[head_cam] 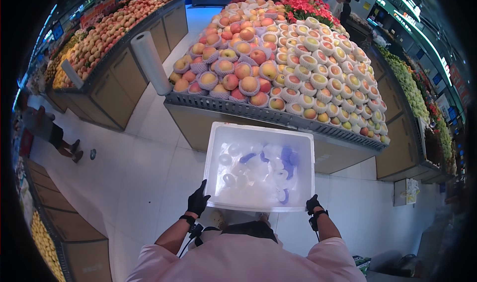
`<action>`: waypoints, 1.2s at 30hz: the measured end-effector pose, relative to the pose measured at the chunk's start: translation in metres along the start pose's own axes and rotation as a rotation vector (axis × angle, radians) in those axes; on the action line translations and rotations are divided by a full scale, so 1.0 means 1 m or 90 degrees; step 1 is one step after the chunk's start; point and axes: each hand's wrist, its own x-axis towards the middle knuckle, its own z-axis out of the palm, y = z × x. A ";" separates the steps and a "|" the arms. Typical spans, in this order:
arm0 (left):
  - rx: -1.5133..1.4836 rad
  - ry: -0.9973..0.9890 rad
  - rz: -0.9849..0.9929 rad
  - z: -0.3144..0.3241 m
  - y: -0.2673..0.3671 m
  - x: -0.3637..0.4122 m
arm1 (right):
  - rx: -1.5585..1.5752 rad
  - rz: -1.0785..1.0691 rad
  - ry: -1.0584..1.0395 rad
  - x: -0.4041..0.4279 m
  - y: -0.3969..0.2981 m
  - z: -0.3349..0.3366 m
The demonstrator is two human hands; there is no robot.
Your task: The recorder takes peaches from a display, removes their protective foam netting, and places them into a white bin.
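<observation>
Between my two hands is a white foam box [261, 131] without a lid. My left hand [197, 200], in a black glove, grips its near left corner. On the near right corner, my right hand [314, 203], gloved the same way, has hold of the wall. Loose white foam fruit nets [240, 170] and several purple foam nets [290, 157] lie scattered on the box's bottom. Just beyond the box rises a fruit stand [261, 106] with a dark slatted rim. It bears piled apples in purple nets [242, 71] and fruit in white nets [318, 80].
A roll of clear plastic bags [151, 63] stands at the stand's left corner. Peach-like fruit fills another stand [106, 35] on the left. A person [44, 125] is on the left aisle. Red flowers [309, 6] top the middle stand. Wooden cabinets [398, 140] border the right.
</observation>
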 end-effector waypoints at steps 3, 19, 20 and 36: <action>0.075 0.041 0.103 0.010 -0.047 -0.002 | -0.025 0.022 -0.007 -0.009 -0.004 0.019; 0.088 0.121 -0.050 -0.084 -0.174 -0.001 | -0.080 -0.179 -0.177 -0.029 -0.057 0.156; 0.058 0.153 -0.016 -0.084 -0.175 0.015 | -0.109 -0.224 -0.170 -0.010 -0.048 0.160; 0.012 0.172 -0.118 -0.109 -0.270 0.059 | -0.267 -0.235 -0.311 -0.100 -0.194 0.152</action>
